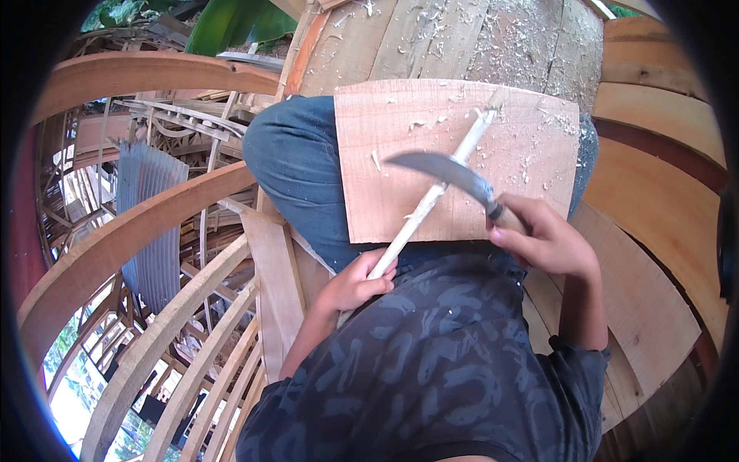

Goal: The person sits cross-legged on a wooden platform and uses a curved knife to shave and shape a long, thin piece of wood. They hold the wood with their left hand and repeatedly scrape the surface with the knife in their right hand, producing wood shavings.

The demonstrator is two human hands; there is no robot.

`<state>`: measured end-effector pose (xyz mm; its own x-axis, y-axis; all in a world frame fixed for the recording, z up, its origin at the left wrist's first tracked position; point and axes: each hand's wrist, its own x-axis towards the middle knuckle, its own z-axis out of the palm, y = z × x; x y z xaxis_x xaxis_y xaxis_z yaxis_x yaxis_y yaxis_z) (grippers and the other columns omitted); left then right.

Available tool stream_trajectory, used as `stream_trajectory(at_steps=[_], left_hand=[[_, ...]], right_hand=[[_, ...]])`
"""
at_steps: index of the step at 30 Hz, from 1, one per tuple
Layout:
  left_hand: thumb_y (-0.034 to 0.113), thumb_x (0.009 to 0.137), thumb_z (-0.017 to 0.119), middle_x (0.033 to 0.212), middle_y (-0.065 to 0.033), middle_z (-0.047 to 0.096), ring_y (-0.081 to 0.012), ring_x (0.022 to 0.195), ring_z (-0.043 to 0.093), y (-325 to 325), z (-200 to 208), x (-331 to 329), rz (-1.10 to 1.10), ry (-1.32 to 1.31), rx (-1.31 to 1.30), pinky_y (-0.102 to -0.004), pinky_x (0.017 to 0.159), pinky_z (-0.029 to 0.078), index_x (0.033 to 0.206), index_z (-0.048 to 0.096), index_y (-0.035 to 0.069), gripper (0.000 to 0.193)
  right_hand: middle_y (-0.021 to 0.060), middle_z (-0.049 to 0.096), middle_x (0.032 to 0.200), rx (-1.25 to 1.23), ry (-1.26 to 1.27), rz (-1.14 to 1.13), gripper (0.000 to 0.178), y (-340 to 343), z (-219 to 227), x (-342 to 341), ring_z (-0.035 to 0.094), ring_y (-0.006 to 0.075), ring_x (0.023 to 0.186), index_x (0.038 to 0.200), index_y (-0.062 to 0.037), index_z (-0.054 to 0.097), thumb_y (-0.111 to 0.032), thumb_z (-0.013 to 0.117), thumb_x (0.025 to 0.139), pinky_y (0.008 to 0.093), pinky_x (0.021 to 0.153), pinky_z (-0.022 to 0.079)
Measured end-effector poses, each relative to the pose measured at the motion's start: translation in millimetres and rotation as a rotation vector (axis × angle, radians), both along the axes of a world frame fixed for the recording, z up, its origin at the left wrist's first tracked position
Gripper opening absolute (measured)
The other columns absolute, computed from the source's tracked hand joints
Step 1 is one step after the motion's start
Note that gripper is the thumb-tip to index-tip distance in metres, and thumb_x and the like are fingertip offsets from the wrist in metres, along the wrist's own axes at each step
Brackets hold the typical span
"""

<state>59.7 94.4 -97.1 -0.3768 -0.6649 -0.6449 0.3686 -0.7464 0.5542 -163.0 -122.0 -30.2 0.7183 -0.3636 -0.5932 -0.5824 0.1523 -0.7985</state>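
Pale wooden stick (419,212) lies over a flat reddish board (379,212), long axis running from lower left to upper right. Left hand (359,283) is nearer, fingers clamped around its lower part; the stick extends forward and rightward from them. Right hand (550,235) is closed on the handle of a curved knife (446,169), blade crossing mid-stick; contact cannot be confirmed. Stick surface: stripped, uneven, darker at far tip. Shavings noted on planks (400,42) beyond

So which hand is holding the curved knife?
The right hand holds the curved knife; the left hand instead grips the pale stick near its lower end.
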Motion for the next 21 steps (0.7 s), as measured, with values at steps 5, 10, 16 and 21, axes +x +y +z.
stream_trajectory(at_steps=[5, 10, 16, 21], left_hand=[[0.011, 0.071, 0.058, 0.075, 0.0022, 0.038, -0.0067, 0.07, 0.038, -6, 6, 3, -0.046, 0.01, 0.058, -0.0224, 0.062, 0.035, 0.081, 0.042, 0.007, 0.02], [0.013, 0.072, 0.059, 0.074, 0.0037, 0.04, -0.0041, 0.062, 0.038, 9, -7, 2, 0.015, 0.056, 0.068, -0.0201, 0.051, 0.033, 0.083, 0.041, 0.008, 0.022], [0.015, 0.072, 0.06, 0.072, 0.0048, 0.04, -0.0023, 0.057, 0.037, 7, -6, 0, 0.008, 0.072, 0.064, -0.0185, 0.044, 0.03, 0.082, 0.04, 0.01, 0.023], [0.014, 0.072, 0.06, 0.072, 0.0049, 0.04, -0.0018, 0.057, 0.037, -1, 2, -3, -0.005, 0.022, 0.095, -0.018, 0.045, 0.029, 0.082, 0.04, 0.01, 0.023]], right_hand=[[-0.0059, 0.047, 0.063, 0.121, -0.054, -0.392, 0.015, -17, -3, -20, 0.041, 0.0009, 0.052, 0.097, -0.0021, 0.059, -0.015, 0.057, 0.09, 0.0187, 0.045, 0.032], [-0.0057, 0.046, 0.06, 0.233, -0.07, -0.322, 0.019, -7, -18, -28, 0.041, 0.0021, 0.05, 0.097, -0.0011, 0.06, -0.018, 0.058, 0.09, 0.0193, 0.045, 0.032], [-0.005, 0.047, 0.057, 0.476, -0.092, -0.155, 0.019, -10, -10, -35, 0.042, 0.002, 0.046, 0.09, -0.002, 0.06, -0.021, 0.057, 0.091, 0.019, 0.04, 0.032], [-0.0054, 0.047, 0.059, 0.403, -0.116, -0.395, 0.019, -20, -23, -43, 0.042, 0.0018, 0.045, 0.091, -0.001, 0.06, -0.02, 0.057, 0.091, 0.0195, 0.039, 0.032]])
